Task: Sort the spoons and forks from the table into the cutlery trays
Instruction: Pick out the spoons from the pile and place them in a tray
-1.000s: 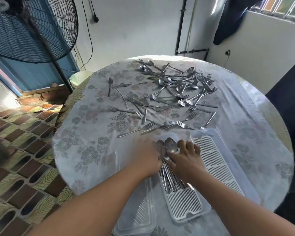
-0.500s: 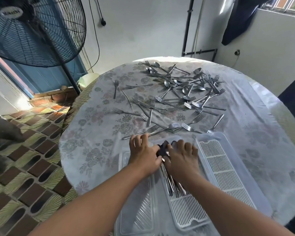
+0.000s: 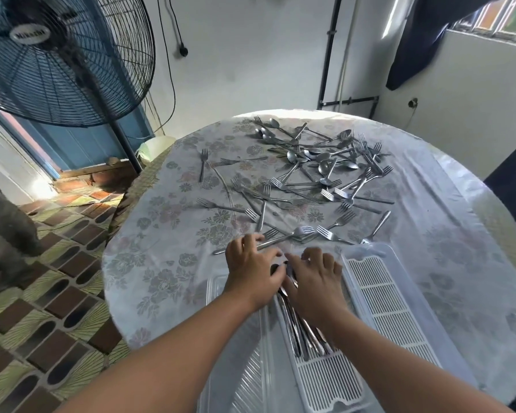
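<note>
A bundle of spoons [image 3: 306,333] lies lengthwise in the middle cutlery tray [image 3: 331,383], on its white grate. My right hand [image 3: 315,281] lies over the bowl end of the bundle, fingers curled around it. Beside it, my left hand [image 3: 251,271] has its thumb against the spoons and its fingers spread forward onto the table, by a fork handle [image 3: 268,242]. A second tray [image 3: 390,299] with a white grate stands to the right. A tangled pile of forks and spoons [image 3: 319,171] covers the far half of the table.
A clear plastic tray [image 3: 245,371] lies left of the middle one. The round table [image 3: 167,263] carries a floral cloth under plastic. A big standing fan [image 3: 60,55] is at the far left, beyond the table's edge. A dark cloth [image 3: 423,40] hangs by the window.
Both hands have slid forward along the tray and now cover the spoon bowl that showed a second ago. My left hand's fingers have spread out towards the nearest forks.
</note>
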Tool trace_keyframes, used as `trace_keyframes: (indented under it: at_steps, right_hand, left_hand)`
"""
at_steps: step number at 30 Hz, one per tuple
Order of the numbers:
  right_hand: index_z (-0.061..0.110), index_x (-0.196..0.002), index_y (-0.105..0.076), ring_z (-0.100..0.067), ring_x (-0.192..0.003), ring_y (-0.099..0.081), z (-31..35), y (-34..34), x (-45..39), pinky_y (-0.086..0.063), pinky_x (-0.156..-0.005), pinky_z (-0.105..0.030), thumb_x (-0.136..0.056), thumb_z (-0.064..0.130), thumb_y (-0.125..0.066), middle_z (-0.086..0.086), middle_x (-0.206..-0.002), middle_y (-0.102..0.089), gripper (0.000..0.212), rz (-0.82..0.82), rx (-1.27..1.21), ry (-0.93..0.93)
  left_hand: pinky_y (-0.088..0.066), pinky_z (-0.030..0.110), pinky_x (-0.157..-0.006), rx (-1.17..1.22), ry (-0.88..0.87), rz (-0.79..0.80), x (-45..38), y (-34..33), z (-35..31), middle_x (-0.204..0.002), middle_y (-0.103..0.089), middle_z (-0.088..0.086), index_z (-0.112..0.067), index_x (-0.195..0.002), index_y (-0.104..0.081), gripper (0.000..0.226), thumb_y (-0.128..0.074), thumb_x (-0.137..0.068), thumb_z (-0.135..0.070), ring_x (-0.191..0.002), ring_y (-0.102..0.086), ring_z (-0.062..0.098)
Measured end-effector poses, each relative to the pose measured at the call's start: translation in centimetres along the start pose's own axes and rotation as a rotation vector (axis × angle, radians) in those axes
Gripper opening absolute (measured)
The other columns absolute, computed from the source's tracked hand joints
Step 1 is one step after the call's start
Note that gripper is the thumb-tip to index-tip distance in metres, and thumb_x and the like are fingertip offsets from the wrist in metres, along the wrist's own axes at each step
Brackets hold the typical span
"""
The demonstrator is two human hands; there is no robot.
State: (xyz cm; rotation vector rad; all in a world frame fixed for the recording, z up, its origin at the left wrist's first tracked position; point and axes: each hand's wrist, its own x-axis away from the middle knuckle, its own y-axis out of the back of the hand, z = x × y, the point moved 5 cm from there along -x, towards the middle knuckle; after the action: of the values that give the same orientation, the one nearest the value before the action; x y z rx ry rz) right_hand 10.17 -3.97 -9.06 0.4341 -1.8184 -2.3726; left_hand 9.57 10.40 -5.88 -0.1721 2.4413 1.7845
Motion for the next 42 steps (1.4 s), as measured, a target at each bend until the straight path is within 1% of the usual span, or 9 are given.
trace_keyframes:
  at_steps: [5,8,12,18,23,26,34,38,42]
  right_hand:
    - [0.036,-0.139,-0.053,-0.027,-0.125,-0.034,2.4,2.9,-4.0,-0.029,-0.108,-0.044,-0.098,0.048,-0.055,-0.003,-0.130,-0.038,0.042,-0.069,-0.353,-0.197]
    - [0.031,-0.134,-0.060,-0.030,-0.126,-0.039,4.2,3.1,-6.6,-0.028,-0.109,-0.038,-0.097,0.042,-0.061,-0.009,-0.127,-0.044,0.038,-0.123,-0.567,-0.279]
    - [0.027,-0.130,-0.063,-0.032,-0.126,-0.048,7.2,2.6,-9.5,-0.038,-0.112,-0.047,-0.097,0.043,-0.063,-0.010,-0.123,-0.047,0.036,-0.157,-0.728,-0.386]
    - [0.026,-0.126,-0.065,-0.024,-0.109,-0.058,12.1,0.3,-13.0,-0.053,-0.097,-0.047,-0.091,0.056,-0.061,-0.011,-0.122,-0.057,0.046,-0.215,-0.814,-0.540]
    - [0.027,-0.119,-0.064,-0.012,-0.099,-0.060,15.2,-0.8,-14.9,-0.046,-0.068,-0.019,-0.098,0.043,-0.064,-0.008,-0.122,-0.055,0.026,-0.297,-0.927,-0.637]
    - [0.032,-0.115,-0.063,-0.012,-0.096,-0.063,15.8,-1.2,-15.3,-0.043,-0.060,-0.015,-0.097,0.044,-0.065,-0.006,-0.118,-0.059,0.021,-0.317,-0.964,-0.633]
    - [0.024,-0.114,-0.066,-0.012,-0.088,-0.069,12.7,-1.1,-19.1,-0.057,-0.069,-0.032,-0.099,0.042,-0.065,0.007,-0.099,-0.072,0.024,-0.314,-0.999,-0.688]
    - [0.023,-0.118,-0.066,-0.003,-0.090,-0.067,11.9,-0.8,-22.0,-0.048,-0.070,-0.022,-0.099,0.040,-0.066,0.008,-0.102,-0.072,0.025,-0.325,-1.007,-0.676]
    - [0.025,-0.119,-0.065,-0.005,-0.091,-0.068,11.0,-1.0,-25.3,-0.051,-0.072,-0.024,-0.099,0.041,-0.065,0.008,-0.102,-0.072,0.026,-0.336,-0.977,-0.721]
  left_hand:
    - [-0.055,0.041,-0.082,0.324,0.123,-0.032,-4.1,3.0,2.1,-0.104,-0.063,-0.001,-0.028,-0.112,-0.065,0.024,-0.058,-0.096,-0.044,-0.097,-0.059,0.023]
    - [-0.058,0.040,-0.073,0.385,0.145,-0.025,-6.3,5.0,3.8,-0.089,-0.070,-0.005,-0.027,-0.100,-0.065,0.018,-0.058,-0.097,-0.043,-0.079,-0.065,0.019]
    - [-0.058,0.039,-0.075,0.438,0.123,-0.012,-8.7,6.9,6.9,-0.087,-0.072,-0.003,-0.025,-0.097,-0.067,0.018,-0.058,-0.097,-0.041,-0.079,-0.066,0.021]
    - [-0.056,0.035,-0.073,0.461,0.008,0.058,-11.7,8.6,12.5,-0.088,-0.071,-0.002,-0.024,-0.100,-0.066,0.019,-0.057,-0.098,-0.041,-0.081,-0.066,0.021]
    - [-0.046,0.030,-0.065,0.429,-0.086,0.121,-14.0,8.7,16.3,-0.082,-0.064,-0.007,-0.026,-0.102,-0.063,0.017,-0.057,-0.099,-0.042,-0.076,-0.062,0.019]
    - [-0.042,0.029,-0.062,0.426,-0.100,0.132,-15.0,8.2,17.4,-0.080,-0.063,-0.008,-0.025,-0.101,-0.062,0.016,-0.057,-0.099,-0.040,-0.074,-0.061,0.018]
    - [-0.050,0.031,-0.067,0.472,-0.111,0.179,-20.3,6.6,17.1,-0.076,-0.064,-0.007,-0.025,-0.098,-0.066,0.016,-0.060,-0.097,-0.039,-0.076,-0.064,0.018]
    - [-0.048,0.029,-0.067,0.460,-0.099,0.147,-24.2,6.9,16.7,-0.082,-0.067,-0.008,-0.023,-0.100,-0.067,0.018,-0.059,-0.097,-0.039,-0.077,-0.063,0.017]
    - [-0.052,0.032,-0.071,0.500,-0.085,0.159,-28.7,6.2,16.1,-0.082,-0.065,-0.008,-0.023,-0.100,-0.065,0.017,-0.058,-0.098,-0.038,-0.077,-0.063,0.017]
